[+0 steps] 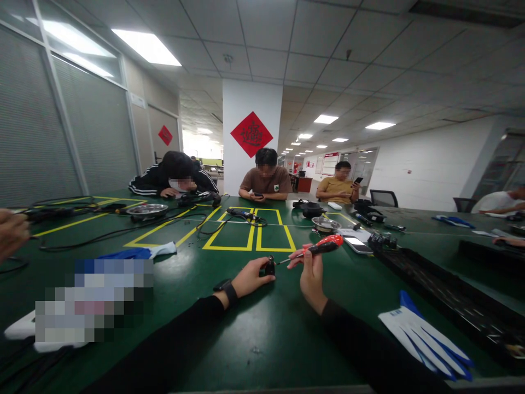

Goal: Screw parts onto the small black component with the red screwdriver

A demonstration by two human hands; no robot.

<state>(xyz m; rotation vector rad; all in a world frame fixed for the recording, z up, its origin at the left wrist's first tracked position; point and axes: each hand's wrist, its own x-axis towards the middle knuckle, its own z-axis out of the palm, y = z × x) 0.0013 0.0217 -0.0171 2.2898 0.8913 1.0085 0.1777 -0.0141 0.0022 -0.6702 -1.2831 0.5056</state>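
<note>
Two grips, centre — left hand (251, 275) pinches a black part (269, 267), right hand (312, 280) holds a screwdriver (327, 244). Metal bowl (318, 226), centre-right — contents unclear.

The left hand (251, 277) hides part of the small black piece (270, 267); whether the screwdriver (324, 245) touches it is too fine to tell! Far left, blur blocks swallow a white item (18, 326), the edge slices a co-worker's hand (12, 232); right, it crops a white-shirted person (500, 201).
</note>
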